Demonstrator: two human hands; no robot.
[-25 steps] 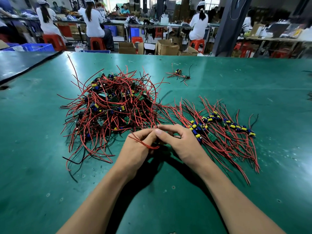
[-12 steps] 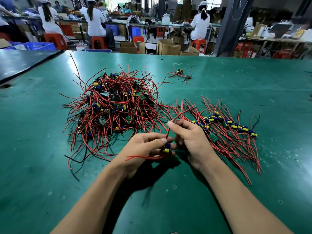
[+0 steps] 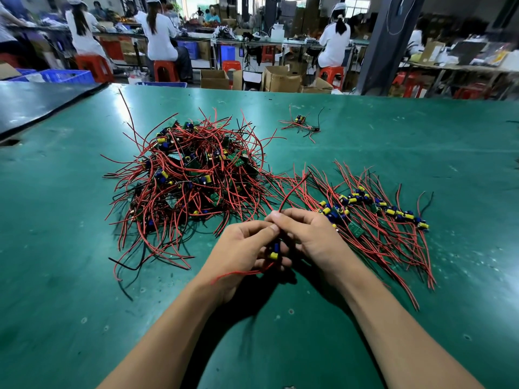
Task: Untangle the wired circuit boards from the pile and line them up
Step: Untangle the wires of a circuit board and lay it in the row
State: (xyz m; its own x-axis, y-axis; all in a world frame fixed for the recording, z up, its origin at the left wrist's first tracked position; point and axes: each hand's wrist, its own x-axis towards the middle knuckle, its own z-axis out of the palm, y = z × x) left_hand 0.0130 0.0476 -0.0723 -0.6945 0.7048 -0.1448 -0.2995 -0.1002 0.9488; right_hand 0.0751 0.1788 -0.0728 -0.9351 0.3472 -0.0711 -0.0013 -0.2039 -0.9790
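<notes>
Basically, left hand [image 3: 241, 248] gripped one wired board [image 3: 273, 253] in curled fingers; right hand [image 3: 311, 237] pinched its red wire [image 3: 290, 192] just above. Tangled pile [image 3: 191, 178] lay beyond-left of the grip, lined-up row [image 3: 379, 211] immediately right, on the green table [image 3: 421, 318].
</notes>
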